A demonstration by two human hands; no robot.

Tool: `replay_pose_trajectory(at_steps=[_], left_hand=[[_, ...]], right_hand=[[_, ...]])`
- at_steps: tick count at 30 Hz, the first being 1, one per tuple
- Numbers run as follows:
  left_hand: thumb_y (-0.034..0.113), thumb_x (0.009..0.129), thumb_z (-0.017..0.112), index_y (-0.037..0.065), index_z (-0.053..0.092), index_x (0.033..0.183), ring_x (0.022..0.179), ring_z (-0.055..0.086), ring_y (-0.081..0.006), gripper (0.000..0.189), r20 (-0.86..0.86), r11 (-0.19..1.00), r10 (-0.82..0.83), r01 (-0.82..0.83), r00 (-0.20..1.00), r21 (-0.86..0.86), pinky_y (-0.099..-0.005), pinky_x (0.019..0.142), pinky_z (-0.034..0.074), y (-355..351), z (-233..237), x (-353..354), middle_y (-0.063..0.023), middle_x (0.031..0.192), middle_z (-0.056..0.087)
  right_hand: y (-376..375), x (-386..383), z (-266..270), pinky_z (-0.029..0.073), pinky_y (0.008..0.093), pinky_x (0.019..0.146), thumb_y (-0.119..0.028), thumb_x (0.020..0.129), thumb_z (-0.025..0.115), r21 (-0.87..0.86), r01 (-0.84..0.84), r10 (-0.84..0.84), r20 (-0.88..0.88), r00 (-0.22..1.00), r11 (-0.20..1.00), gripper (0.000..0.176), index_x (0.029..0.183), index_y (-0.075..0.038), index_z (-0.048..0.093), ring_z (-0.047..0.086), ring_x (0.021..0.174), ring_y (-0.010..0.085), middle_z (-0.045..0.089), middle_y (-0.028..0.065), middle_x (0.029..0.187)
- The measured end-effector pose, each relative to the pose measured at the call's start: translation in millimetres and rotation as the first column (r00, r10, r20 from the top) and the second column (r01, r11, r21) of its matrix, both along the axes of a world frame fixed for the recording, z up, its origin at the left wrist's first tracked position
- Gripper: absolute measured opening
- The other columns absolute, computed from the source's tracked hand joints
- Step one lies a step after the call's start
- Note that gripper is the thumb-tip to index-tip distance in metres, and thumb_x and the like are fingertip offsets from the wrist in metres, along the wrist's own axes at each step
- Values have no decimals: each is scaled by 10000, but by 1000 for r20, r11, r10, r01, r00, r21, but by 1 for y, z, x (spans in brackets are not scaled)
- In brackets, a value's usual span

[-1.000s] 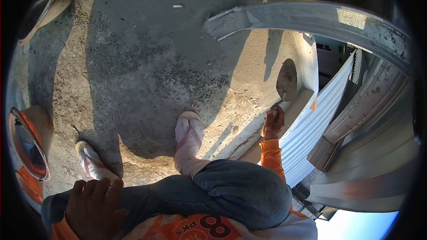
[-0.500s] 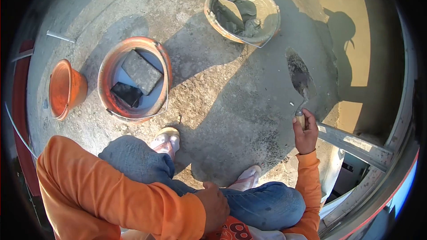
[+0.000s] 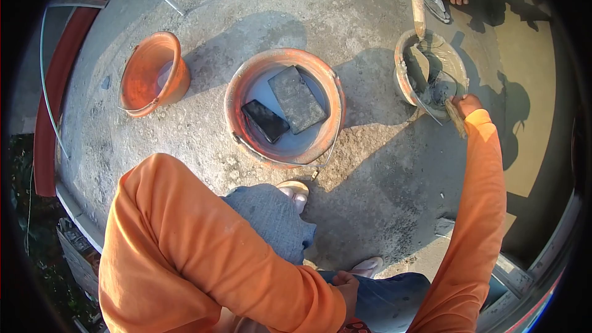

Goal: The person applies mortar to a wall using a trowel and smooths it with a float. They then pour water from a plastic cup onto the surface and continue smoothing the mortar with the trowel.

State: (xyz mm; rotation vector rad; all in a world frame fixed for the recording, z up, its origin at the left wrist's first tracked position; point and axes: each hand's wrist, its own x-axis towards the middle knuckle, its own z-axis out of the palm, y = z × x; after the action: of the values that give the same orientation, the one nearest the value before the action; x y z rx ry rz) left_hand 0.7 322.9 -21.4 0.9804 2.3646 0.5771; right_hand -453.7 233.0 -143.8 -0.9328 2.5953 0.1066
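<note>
Right fingers [image 3: 461,101] curled shut round trowel handle [image 3: 456,120], beside mortar bucket [image 3: 400,69] rim; left hand [image 3: 346,288] at lap, grip unclear.

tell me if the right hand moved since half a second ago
Yes. Against the bucket of grey mix, the right hand has moved closer: it was well short of the bucket then and is now at its rim.

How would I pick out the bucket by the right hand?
Find the big orange bucket holding two dark slabs, mid-floor. To its right, at the right hand, sits the mortar bucket. Only this one is smeared grey and has a trowel in it.
</note>
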Motion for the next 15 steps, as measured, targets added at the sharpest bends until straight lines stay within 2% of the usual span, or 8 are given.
replay_pose_trajectory(at_steps=[1,3,4,5,6,8,13,15], left_hand=[[267,825,550,28,611,974,809,620,-218,288,-9,1000,11,-11,1000,8,-390,741,467,-4,-1,1,-85,877,635],[265,826,551,29,611,974,808,620,-217,285,-16,999,35,-34,999,24,-387,738,467,-14,-2,3,-85,876,634],[264,826,552,29,611,973,808,620,-216,284,-19,999,44,-44,999,30,-386,736,468,-18,-2,4,-85,875,634],[263,827,553,29,611,973,808,620,-215,282,-26,998,55,-54,998,35,-384,735,468,-22,-2,4,-85,875,634],[263,827,554,30,611,973,807,620,-215,280,-33,997,64,-62,997,39,-383,733,468,-27,-2,5,-85,874,633],[261,828,556,30,611,972,806,621,-214,277,-51,995,84,-82,995,51,-380,730,468,-38,-1,4,-86,873,633],[257,831,560,32,611,970,804,621,-211,269,-64,983,181,-178,981,46,-373,722,469,-51,-2,7,-86,871,631],[255,832,562,32,611,969,803,621,-210,266,-75,974,219,-215,973,69,-370,718,469,-57,-1,7,-86,870,631]], right_hand=[[-4,14,-1,504,440,743,-303,854,623,1,-8,8,3,1000,1000,391,1023,46,571,629,844,371,626,166,846],[-8,73,-1,450,428,866,-284,849,602,-276,-110,-44,-499,866,955,362,1071,2,589,577,985,388,614,183,971],[-14,97,-2,443,425,861,-252,852,583,-519,-268,-19,-483,876,812,300,1058,-34,601,554,1025,355,592,174,1031],[-23,132,-1,463,396,809,-211,863,572,-678,-332,101,-357,929,655,256,1040,-27,604,591,932,311,603,155,993],[-34,181,7,481,348,736,-179,871,574,-791,-97,223,51,974,604,206,1002,-26,614,619,833,247,624,131,931],[-49,269,16,486,309,670,-178,888,567,-673,179,424,627,653,718,191,968,-14,619,624,700,188,653,107,798],[-93,380,-56,517,362,734,-169,887,543,-775,-204,767,480,426,598,238,1030,9,609,658,795,291,667,165,866],[-108,398,-79,488,410,834,-220,889,508,-490,-366,604,532,593,791,316,1084,15,586,618,914,382,636,230,976]])
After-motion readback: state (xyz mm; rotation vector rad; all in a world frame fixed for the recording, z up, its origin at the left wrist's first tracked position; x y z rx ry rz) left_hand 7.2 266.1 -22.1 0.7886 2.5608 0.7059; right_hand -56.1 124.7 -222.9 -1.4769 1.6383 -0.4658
